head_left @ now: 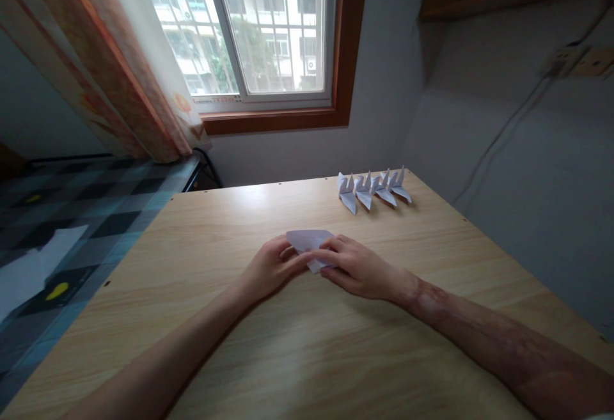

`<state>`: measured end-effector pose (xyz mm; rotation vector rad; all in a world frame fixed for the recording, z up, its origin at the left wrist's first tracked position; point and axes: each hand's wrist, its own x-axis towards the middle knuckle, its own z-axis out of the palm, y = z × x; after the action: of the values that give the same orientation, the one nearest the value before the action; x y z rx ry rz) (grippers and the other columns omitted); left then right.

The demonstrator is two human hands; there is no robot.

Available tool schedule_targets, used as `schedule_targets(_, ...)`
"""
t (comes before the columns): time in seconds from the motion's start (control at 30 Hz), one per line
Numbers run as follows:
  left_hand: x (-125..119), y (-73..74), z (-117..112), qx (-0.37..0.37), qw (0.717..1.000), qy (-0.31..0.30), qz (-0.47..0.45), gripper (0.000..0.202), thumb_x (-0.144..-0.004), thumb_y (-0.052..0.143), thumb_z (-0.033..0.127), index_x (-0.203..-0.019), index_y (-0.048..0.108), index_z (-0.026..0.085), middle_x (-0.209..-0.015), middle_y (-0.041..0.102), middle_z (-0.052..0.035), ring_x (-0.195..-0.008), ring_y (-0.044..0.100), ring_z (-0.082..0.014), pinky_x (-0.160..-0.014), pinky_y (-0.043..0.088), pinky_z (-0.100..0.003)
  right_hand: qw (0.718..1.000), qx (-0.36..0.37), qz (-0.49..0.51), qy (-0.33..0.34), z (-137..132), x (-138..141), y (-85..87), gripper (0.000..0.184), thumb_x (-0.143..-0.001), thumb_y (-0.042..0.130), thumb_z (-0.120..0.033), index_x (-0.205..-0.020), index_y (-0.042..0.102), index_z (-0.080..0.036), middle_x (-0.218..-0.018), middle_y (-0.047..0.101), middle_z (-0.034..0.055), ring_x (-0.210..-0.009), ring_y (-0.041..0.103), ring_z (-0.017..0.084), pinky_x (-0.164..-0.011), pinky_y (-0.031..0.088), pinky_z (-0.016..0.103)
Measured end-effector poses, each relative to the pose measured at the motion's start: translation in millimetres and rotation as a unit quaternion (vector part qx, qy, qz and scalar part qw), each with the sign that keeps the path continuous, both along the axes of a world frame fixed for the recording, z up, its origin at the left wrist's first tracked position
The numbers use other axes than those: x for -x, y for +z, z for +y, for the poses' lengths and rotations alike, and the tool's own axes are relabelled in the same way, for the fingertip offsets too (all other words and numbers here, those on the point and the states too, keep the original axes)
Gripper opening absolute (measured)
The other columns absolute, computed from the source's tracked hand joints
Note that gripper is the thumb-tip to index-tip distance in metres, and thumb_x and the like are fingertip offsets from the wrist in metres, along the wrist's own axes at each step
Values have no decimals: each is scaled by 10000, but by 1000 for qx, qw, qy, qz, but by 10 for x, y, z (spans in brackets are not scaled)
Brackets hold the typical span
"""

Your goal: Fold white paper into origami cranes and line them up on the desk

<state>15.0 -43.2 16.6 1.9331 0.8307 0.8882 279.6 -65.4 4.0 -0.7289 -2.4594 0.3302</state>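
Observation:
A partly folded piece of white paper (307, 241) lies on the wooden table (307, 343) near its middle. My left hand (268, 270) grips the paper's left edge with curled fingers. My right hand (357, 266) presses on its right side, with the index finger stretched across the fold. Several finished white paper cranes (371, 188) stand in a row farther back, to the right of my hands.
The table's far edge meets a grey wall below a window (268, 36) with a patterned curtain (119, 68). A bed with a checked cover (71, 215) lies to the left. A grey wall runs along the table's right side.

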Motion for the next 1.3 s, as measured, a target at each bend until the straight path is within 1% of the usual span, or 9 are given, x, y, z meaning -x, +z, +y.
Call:
schedule_targets(0.17, -3, -6, 21, -60, 998, -10, 24, 228, -1056, 706, 350, -1148, 845, 195, -1229, 809, -108, -1100, 750, -257, -1034, 594, -382, 998, 0, 62, -27, 9, 9, -74, 445, -1047, 617, -158, -1484, 587, -234, -1269, 716, 134, -1171, 668, 307, -1020, 594, 476)
schedule_targets(0.33, 25, -2, 41, -88, 995, -6, 54, 185, -1047, 701, 311, -1040, 842, 191, -1131, 812, -94, -1033, 746, -246, -1002, 598, -366, 978, -33, 165, -125, 24, -19, -95, 498, -969, 713, -197, -1442, 568, -251, -1320, 681, 134, -1196, 644, 328, -1071, 559, 528)
schedule_targets(0.43, 39, -8, 51, -93, 993, -6, 72, 180, -1039, 706, 308, -1031, 845, 194, -1121, 809, -93, -1032, 744, -247, -987, 595, -356, 968, 16, 198, -156, 79, -48, -110, 413, -992, 724, -259, -1386, 604, -240, -1273, 695, 120, -1105, 667, 294, -1025, 572, 495)
schedule_targets(0.57, 47, -18, 56, -100, 992, 2, 75, 161, -1022, 722, 293, -1049, 843, 191, -1114, 808, -93, -1021, 738, -241, -973, 586, -347, 969, 112, 196, -99, 132, -70, -99, 343, -1051, 675, -284, -1390, 668, -229, -1303, 710, 112, -1109, 698, 248, -1017, 584, 423)
schedule_targets(0.73, 34, 10, 41, -95, 993, 33, 68, 220, -1045, 680, 319, -1037, 848, 176, -1101, 789, -108, -1002, 728, -238, -924, 589, -341, 985, 98, 139, -11, 101, -64, -56, 359, -1128, 559, -272, -1452, 705, -224, -1419, 701, 133, -1317, 654, 269, -1166, 525, 454)
schedule_targets(0.83, 31, 18, 43, -97, 992, 41, 75, 233, -1046, 677, 336, -1033, 851, 181, -1120, 788, -117, -1023, 729, -245, -939, 587, -358, 990, 75, 123, -8, 83, -50, -61, 366, -1156, 492, -259, -1431, 732, -234, -1410, 695, 135, -1242, 672, 257, -1128, 553, 463)
schedule_targets(1.0, 40, -20, 65, -110, 989, 37, 89, 250, -1032, 708, 350, -864, 814, 198, -1094, 795, -102, -992, 730, -231, -919, 582, -354, 995, 37, 90, -22, 98, -22, -90, 259, -1095, 615, -190, -1268, 799, -245, -1144, 732, 113, -1068, 680, 251, -984, 592, 426)
schedule_targets(1.1, 51, -62, 70, -120, 987, 27, 104, 235, -1039, 708, 363, -891, 792, 200, -1117, 782, -100, -1003, 721, -225, -924, 579, -354, 996, 28, 81, -33, 109, -20, -99, 201, -1072, 658, -178, -1185, 813, -238, -1062, 730, 95, -1013, 675, 243, -929, 587, 397)
schedule_targets(1.3, 67, -131, 50, -210, 959, 130, 137, 257, -881, 872, 338, -1025, 703, 209, -1153, 706, -91, -981, 682, -240, -871, 584, -384, 997, 14, 65, -40, 83, -16, -61, 131, -1043, 706, -207, -1135, 798, -229, -1090, 731, 95, -1033, 673, 251, -947, 573, 407)
